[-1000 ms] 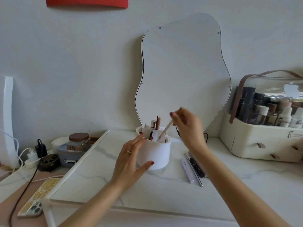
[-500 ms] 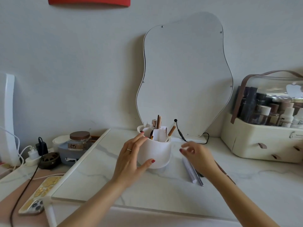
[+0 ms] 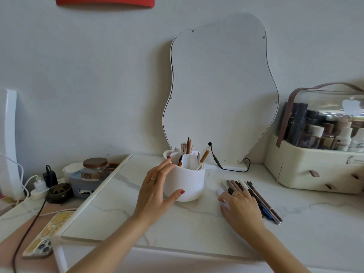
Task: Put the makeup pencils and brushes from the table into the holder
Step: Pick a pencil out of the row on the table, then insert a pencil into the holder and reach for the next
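Observation:
A white round holder [image 3: 189,182] stands on the marble tabletop [image 3: 177,223] with several pencils and brushes upright in it, among them an orange-brown pencil [image 3: 204,155] leaning right. My left hand [image 3: 155,192] cups the holder's left side, fingers at the rim and thumb on the front. To the right of the holder lies a row of several makeup pencils and brushes [image 3: 236,185]. My right hand [image 3: 242,209] rests palm down on them, fingertips on a white one, and hides their middle parts.
A wavy mirror [image 3: 218,91] leans on the wall behind the holder, its black cable [image 3: 216,164] trailing beside it. A cream cosmetics case [image 3: 315,166] stands at the right. At the left are a jar [image 3: 95,168], chargers and a phone [image 3: 47,235].
My right hand let go of the orange-brown pencil in the holder, came down to the right and now lies on the row of pencils. My left hand stayed on the holder.

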